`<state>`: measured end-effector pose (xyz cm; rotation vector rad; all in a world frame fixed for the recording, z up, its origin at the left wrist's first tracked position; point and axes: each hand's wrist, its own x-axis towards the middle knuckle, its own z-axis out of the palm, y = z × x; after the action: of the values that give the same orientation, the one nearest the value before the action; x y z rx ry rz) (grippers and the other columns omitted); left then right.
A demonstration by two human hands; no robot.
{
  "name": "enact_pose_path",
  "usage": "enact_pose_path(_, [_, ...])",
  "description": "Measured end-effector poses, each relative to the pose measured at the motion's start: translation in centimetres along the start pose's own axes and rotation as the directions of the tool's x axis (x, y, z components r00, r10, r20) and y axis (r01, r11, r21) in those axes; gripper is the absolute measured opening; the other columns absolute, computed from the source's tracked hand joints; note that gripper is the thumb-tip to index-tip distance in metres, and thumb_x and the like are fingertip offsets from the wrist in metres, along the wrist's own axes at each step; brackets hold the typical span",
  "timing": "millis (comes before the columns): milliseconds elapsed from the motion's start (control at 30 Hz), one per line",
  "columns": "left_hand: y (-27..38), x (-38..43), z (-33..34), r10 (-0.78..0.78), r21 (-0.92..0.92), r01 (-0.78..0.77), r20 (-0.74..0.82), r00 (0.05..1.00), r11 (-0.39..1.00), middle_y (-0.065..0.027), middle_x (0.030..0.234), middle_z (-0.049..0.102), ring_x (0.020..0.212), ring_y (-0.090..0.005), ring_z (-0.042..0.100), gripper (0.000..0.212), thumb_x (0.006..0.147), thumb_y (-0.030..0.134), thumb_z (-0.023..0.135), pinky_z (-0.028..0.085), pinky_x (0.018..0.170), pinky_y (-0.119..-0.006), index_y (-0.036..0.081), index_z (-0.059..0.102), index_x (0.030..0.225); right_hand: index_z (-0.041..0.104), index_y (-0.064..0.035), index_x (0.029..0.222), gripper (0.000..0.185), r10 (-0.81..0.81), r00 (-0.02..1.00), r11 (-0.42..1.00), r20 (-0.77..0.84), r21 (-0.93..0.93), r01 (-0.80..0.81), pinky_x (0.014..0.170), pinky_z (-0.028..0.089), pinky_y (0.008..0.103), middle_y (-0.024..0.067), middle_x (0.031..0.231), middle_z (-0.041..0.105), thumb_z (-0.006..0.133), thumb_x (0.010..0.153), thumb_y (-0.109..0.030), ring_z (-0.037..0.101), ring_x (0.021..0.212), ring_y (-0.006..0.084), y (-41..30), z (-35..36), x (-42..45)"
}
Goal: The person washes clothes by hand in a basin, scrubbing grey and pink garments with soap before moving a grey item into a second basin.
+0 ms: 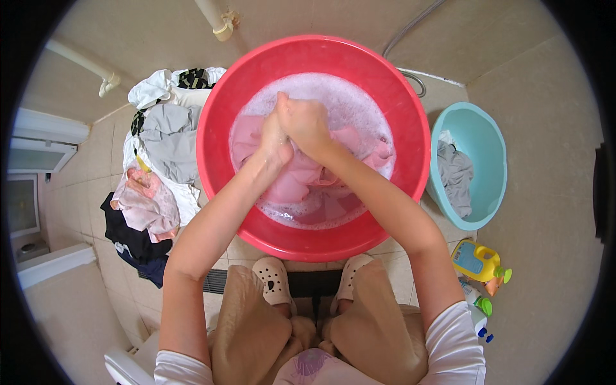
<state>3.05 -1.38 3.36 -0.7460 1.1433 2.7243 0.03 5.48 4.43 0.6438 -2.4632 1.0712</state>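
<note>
My left hand (275, 132) and my right hand (305, 122) are pressed together over a large red plastic basin (313, 243). The right one is curled like a fist against the wet palm side of the left. Directly below them a soaked pink garment (288, 185) lies bunched in sudsy water (322, 89). Its folds reach up to my wrists. Whether any cloth is pinched between the hands is hidden by the fingers.
Left of the basin, grey cloth (171, 137), a pink patterned garment (151, 204) and dark clothes (132, 236) lie on tiles. At right stand a light-blue tub (491, 144) holding grey cloth (455, 178), a yellow detergent bottle (474, 260) and several other bottles. A metal hose (414, 21) hangs behind.
</note>
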Motion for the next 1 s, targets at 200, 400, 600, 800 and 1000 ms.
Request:
enact_pose_path(200, [-1.3, -0.6, 0.8, -0.054, -0.089, 0.060, 0.070, 0.996, 0.994, -0.0051, 0.115, 0.052, 0.108, -0.0130, 0.047, 0.037, 0.092, 0.033, 0.042, 0.039, 0.090, -0.029, 0.008, 0.047, 0.118, 0.060, -0.0015, 0.060, 0.039, 0.058, 0.993, 0.994, 0.105, -0.101, -0.047, 0.047, 0.044, 0.0426, 0.0184, 0.053, 0.055, 0.041, 0.087, -0.022, 0.055, 0.048, 0.0355, 2.6, 0.4, 0.9])
enact_pose_path(400, [-1.3, 0.8, -0.9, 0.064, -0.057, -0.067, -0.049, 0.997, 0.996, -0.0036, 0.088, 0.058, 0.082, -0.0163, 0.056, 0.029, 0.092, 0.034, 0.041, 0.046, 0.074, -0.033, 0.008, 0.053, 0.092, 0.059, -0.0021, 0.055, 0.040, 0.150, 0.984, 0.989, 0.101, -0.020, -0.148, 0.052, 0.048, 0.0445, 0.0215, 0.056, 0.056, 0.046, 0.084, -0.026, 0.057, 0.052, 0.0379, -0.8, 1.2, 0.0])
enact_pose_path(600, [1.1, 1.8, -1.7, 0.075, -0.075, -0.076, -0.013, 0.997, 0.994, 0.0030, 0.049, 0.036, 0.044, -0.0117, 0.038, 0.039, 0.091, 0.036, 0.045, 0.035, 0.044, -0.027, 0.017, 0.037, 0.058, 0.059, -0.0003, 0.053, 0.040, 0.115, 0.992, 0.970, 0.058, 0.207, -0.124, 0.047, 0.045, 0.0425, 0.0208, 0.050, 0.052, 0.047, 0.084, -0.022, 0.055, 0.046, 0.0356, -4.1, -1.0, -3.3])
enact_pose_path(800, [1.6, 1.5, -3.2, 0.070, -0.103, -0.054, 0.164, 0.984, 0.993, 0.0040, 0.053, 0.039, 0.049, -0.0104, 0.039, 0.036, 0.090, 0.038, 0.048, 0.035, 0.047, -0.025, 0.018, 0.040, 0.061, 0.057, -0.0028, 0.051, 0.036, -0.088, 0.993, 0.964, -0.079, 0.246, 0.105, 0.040, 0.042, 0.0393, 0.0173, 0.046, 0.050, 0.052, 0.082, -0.019, 0.053, 0.042, 0.0322, -4.8, -1.4, -2.4])
enact_pose_path(1000, [0.5, -2.4, 2.5, 0.056, -0.140, -0.041, 0.098, 0.994, 0.989, 0.0004, 0.069, 0.052, 0.065, -0.0122, 0.052, 0.027, 0.091, 0.037, 0.046, 0.045, 0.059, -0.027, 0.015, 0.051, 0.076, 0.057, -0.0027, 0.056, 0.035, -0.042, 0.999, 0.997, -0.014, 0.062, 0.043, 0.038, 0.039, 0.0410, 0.0162, 0.047, 0.050, 0.048, 0.085, -0.022, 0.052, 0.040, 0.0326, -1.1, -1.2, -0.1])
